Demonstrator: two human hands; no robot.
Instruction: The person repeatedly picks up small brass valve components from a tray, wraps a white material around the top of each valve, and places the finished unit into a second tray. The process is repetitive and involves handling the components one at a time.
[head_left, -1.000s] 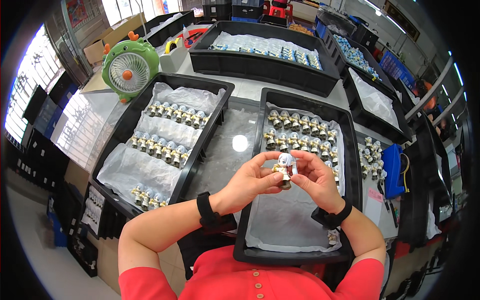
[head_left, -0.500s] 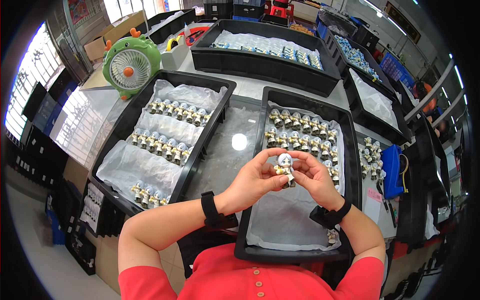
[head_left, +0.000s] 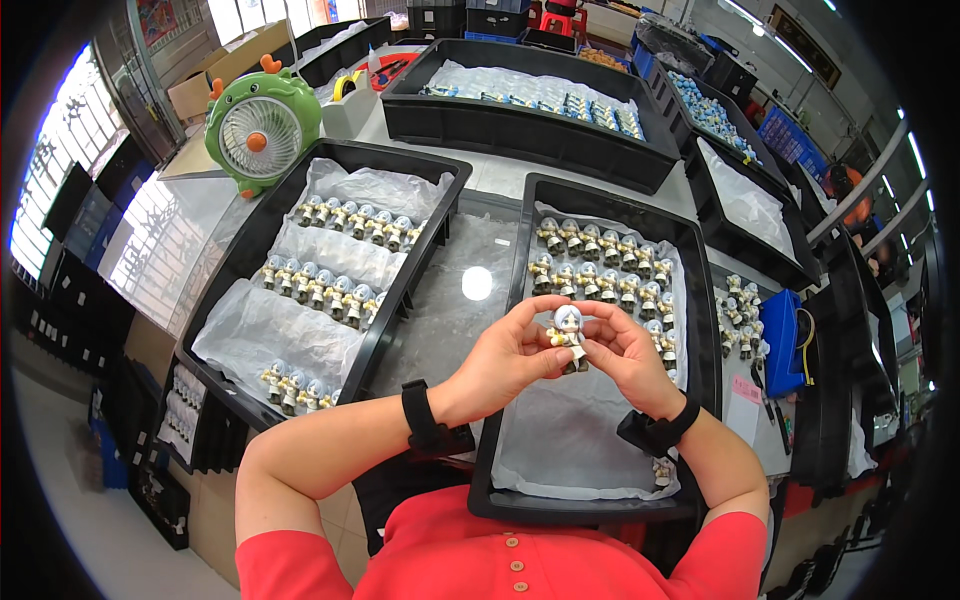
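Note:
A small figurine (head_left: 568,330) with pale silver hair, a white outfit and dark feet is held upright between my two hands. My left hand (head_left: 513,352) pinches it from one side, thumb near its lower body. From the other side, my right hand (head_left: 628,350) grips it with thumb and fingers. Both hands are over the right black tray (head_left: 487,470), which is lined with white sheet and holds rows of similar figurines (head_left: 590,245). Another lined black tray (head_left: 440,225) on the left carries more of them in three spaced rows.
A green animal-shaped fan (head_left: 262,130) stands at the far left. Behind is a large black tray (head_left: 520,140) of blue-and-white pieces. Loose figurines (head_left: 738,315), a blue box (head_left: 786,340) and pens (head_left: 778,410) lie to the right. A tape dispenser (head_left: 348,108) sits behind the fan.
The figurine has tilted and turned very slightly between my fingers. Otherwise my hands and the trays look the same.

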